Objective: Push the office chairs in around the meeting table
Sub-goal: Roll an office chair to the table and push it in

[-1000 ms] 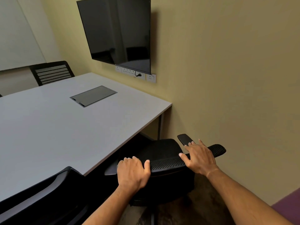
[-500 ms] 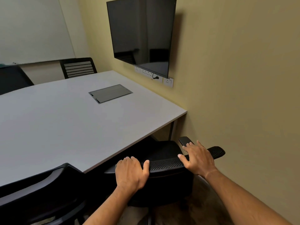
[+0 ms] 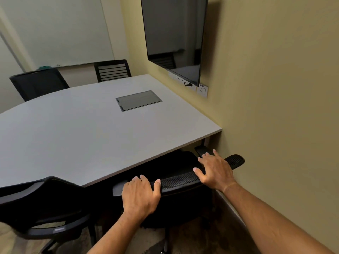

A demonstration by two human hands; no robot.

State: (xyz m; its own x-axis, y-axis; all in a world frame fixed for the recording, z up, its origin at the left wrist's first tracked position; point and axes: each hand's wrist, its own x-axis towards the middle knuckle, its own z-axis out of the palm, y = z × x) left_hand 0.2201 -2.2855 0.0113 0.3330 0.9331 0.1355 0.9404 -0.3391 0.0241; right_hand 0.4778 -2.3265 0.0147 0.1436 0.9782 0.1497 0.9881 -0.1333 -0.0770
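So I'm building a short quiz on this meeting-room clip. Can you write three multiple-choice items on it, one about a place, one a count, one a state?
1. Where is the screen?
A. Flat on the table
B. On the wall to the right of the table
C. On the floor

2. How many chairs are in view?
A. Two
B. Four
C. Six

3. How are the hands placed?
A. Both on the top of one chair's back
B. Both flat on the table
C. One hand holds a cable

Answers:
1 B, it hangs on the yellow wall beside the table.
2 B: the near right chair, the near left chair and two far chairs.
3 A, the left hand and the right hand rest on that mesh back.
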